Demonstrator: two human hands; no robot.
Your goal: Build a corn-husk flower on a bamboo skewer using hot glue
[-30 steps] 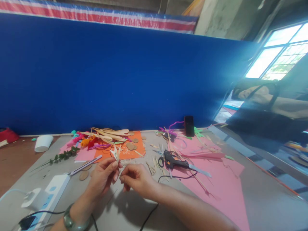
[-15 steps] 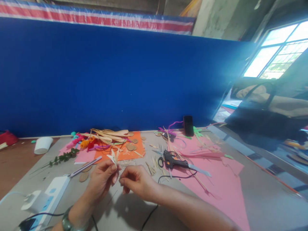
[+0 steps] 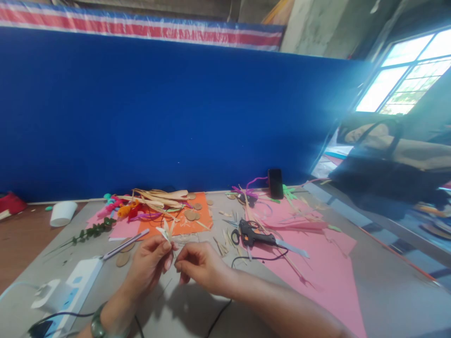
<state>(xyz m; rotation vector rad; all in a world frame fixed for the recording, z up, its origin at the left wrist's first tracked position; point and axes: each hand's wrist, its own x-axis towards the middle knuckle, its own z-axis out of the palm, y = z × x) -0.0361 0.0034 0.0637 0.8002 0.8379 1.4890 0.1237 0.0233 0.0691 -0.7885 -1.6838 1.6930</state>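
Note:
A small pale flower with pointed petals point(image 3: 166, 231) stands upright in the fingers of my left hand point(image 3: 151, 263), pinched at its base. Close by on the right, my right hand point(image 3: 202, 265) has thumb and forefinger pressed together; a thin strand seems to run between the hands, but what the right fingertips hold is too small to make out. Beyond my hands lie cut pale strips point(image 3: 221, 244), scissors point(image 3: 235, 232) and a black glue gun point(image 3: 252, 234) on its side.
An orange sheet point(image 3: 190, 227) carries dried husk strips point(image 3: 158, 199) and wooden discs point(image 3: 191, 215). A power strip point(image 3: 79, 286), a green leafy sprig point(image 3: 91, 230) and a white cup point(image 3: 63, 213) are left. Pink paper point(image 3: 317, 277) and an upright phone point(image 3: 275, 184) are right; a blue panel point(image 3: 190, 112) stands behind.
Almost nothing differs. Both hands keep their places and grips, and the flower stays upright in my left fingers.

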